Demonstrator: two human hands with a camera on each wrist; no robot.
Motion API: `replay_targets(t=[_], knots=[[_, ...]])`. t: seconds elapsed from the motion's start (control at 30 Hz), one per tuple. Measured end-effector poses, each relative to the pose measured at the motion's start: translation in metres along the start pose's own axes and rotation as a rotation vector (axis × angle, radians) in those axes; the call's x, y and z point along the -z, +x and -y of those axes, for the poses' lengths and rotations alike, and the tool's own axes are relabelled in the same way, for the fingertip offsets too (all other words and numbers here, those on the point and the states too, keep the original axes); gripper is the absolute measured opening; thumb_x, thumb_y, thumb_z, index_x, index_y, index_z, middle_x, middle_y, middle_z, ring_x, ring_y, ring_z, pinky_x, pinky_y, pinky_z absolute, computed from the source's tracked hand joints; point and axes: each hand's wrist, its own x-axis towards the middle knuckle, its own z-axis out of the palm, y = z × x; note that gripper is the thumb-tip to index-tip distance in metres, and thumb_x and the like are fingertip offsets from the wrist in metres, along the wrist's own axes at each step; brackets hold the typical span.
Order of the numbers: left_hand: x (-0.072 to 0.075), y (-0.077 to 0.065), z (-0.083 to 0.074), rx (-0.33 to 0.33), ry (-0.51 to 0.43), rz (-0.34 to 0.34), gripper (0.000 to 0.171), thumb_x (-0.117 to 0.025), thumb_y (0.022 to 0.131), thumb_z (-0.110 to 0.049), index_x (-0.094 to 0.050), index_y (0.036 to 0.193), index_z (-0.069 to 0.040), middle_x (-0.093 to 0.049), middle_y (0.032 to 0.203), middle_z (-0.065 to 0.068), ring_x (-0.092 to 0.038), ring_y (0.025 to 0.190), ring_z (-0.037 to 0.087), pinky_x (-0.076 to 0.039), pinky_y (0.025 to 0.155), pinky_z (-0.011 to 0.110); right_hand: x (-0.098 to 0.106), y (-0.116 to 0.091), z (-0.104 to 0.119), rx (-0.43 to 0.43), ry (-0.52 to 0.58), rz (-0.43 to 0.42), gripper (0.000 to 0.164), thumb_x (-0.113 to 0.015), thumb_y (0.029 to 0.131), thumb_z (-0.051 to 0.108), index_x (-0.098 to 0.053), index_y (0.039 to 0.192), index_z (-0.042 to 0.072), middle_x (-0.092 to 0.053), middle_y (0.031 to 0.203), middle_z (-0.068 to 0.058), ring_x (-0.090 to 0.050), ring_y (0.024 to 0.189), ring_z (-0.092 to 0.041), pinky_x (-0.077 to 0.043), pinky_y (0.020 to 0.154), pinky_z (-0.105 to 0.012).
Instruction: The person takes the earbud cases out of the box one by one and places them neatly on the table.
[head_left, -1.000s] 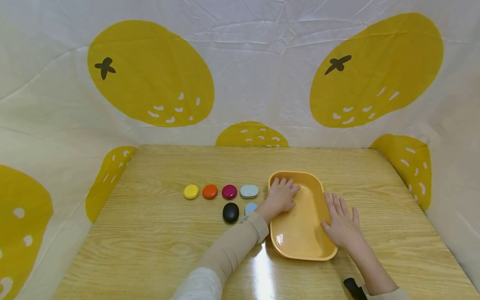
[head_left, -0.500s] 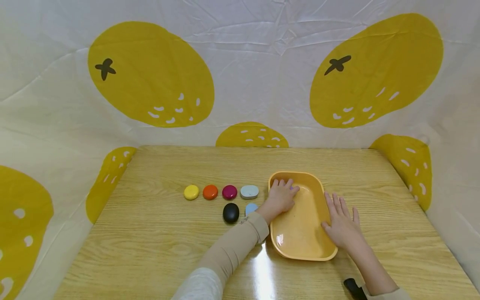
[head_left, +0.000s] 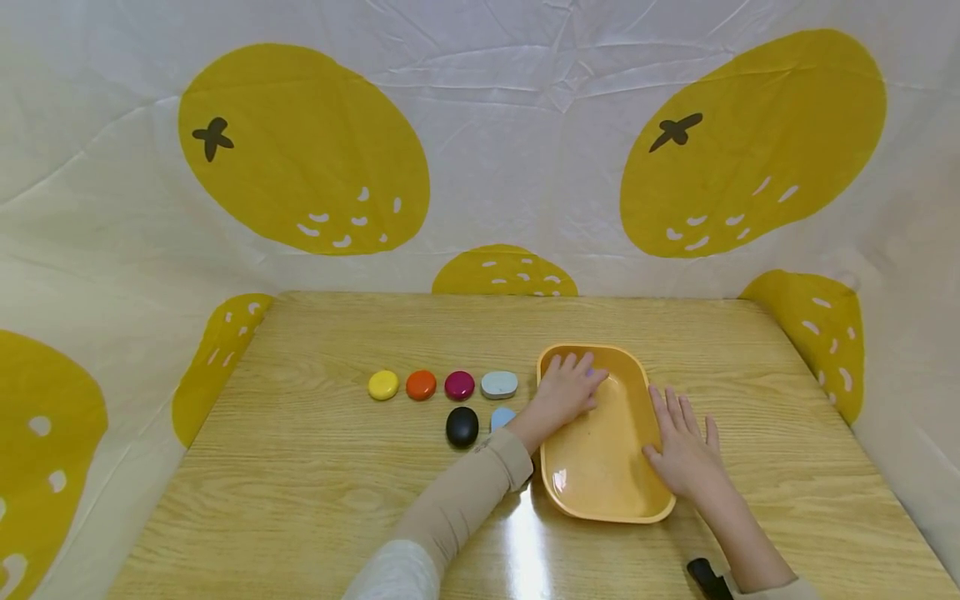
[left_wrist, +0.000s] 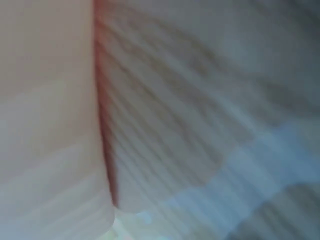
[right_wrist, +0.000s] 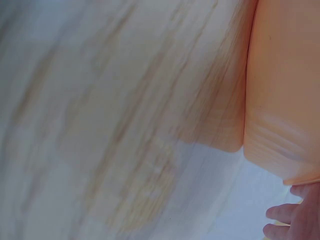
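My left hand [head_left: 566, 393] reaches palm down into the far left part of an orange plastic tray [head_left: 611, 483]. A bit of a small purple piece [head_left: 590, 372] shows between its fingers; the rest is covered by the hand, and I cannot tell whether the fingers grip it. Against the tray's right rim rests my right hand [head_left: 684, 454], fingers straight and slightly spread. The right wrist view has the tray's outer wall [right_wrist: 282, 75] with fingers [right_wrist: 295, 215] at its rim. In the left wrist view the tray wall [left_wrist: 45, 125] fills the left side; the left hand is out of sight.
Left of the tray, smooth pebble-like pieces lie in a row: yellow [head_left: 383, 385], orange-red [head_left: 421, 384], magenta [head_left: 459, 385] and grey [head_left: 499, 384]. Below sit a black one [head_left: 462, 427] and a light blue one [head_left: 502, 417], partly behind the left wrist. A patterned cloth [head_left: 525, 167] surrounds the wooden table [head_left: 300, 483].
My left hand has shifted slightly right inside the tray, and more of the purple piece shows between its fingers. The right hand and the pieces on the table have stayed put.
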Motion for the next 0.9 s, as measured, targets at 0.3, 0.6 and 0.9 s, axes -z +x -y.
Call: replay_targets(t=[0.3, 0.6, 0.9], knots=[[0.019, -0.023, 0.009, 0.003, -0.057, -0.227, 0.037, -0.059, 0.084, -0.042, -0.051, 0.119, -0.032, -0.045, 0.114, -0.003, -0.048, 0.099, 0.016, -0.039, 0.086, 0.036, 0.002, 0.0, 0.001, -0.01, -0.032, 0.007, 0.083, -0.053, 0.088, 0.02, 0.005, 0.147, 0.013, -0.001, 0.149, -0.026, -0.001, 0.135, -0.045, 0.008, 0.099, -0.065], [0.039, -0.06, 0.034, 0.055, -0.028, -0.276, 0.034, -0.06, 0.083, -0.04, -0.051, 0.113, -0.028, -0.048, 0.113, 0.0, -0.053, 0.096, 0.02, -0.043, 0.087, 0.039, 0.004, -0.001, 0.003, -0.008, -0.044, 0.011, 0.082, -0.053, 0.088, 0.019, 0.003, 0.147, 0.012, 0.0, 0.149, -0.025, 0.0, 0.135, -0.043, 0.009, 0.1, -0.064], [0.037, -0.105, 0.071, 0.157, -0.04, -0.24, 0.036, -0.063, 0.083, -0.039, -0.049, 0.113, -0.025, -0.05, 0.115, 0.004, -0.052, 0.1, 0.025, -0.042, 0.089, 0.042, 0.001, 0.001, 0.002, 0.003, -0.061, -0.003, 0.082, -0.053, 0.088, 0.02, 0.003, 0.147, 0.013, -0.001, 0.149, -0.025, -0.001, 0.135, -0.043, 0.007, 0.1, -0.065]])
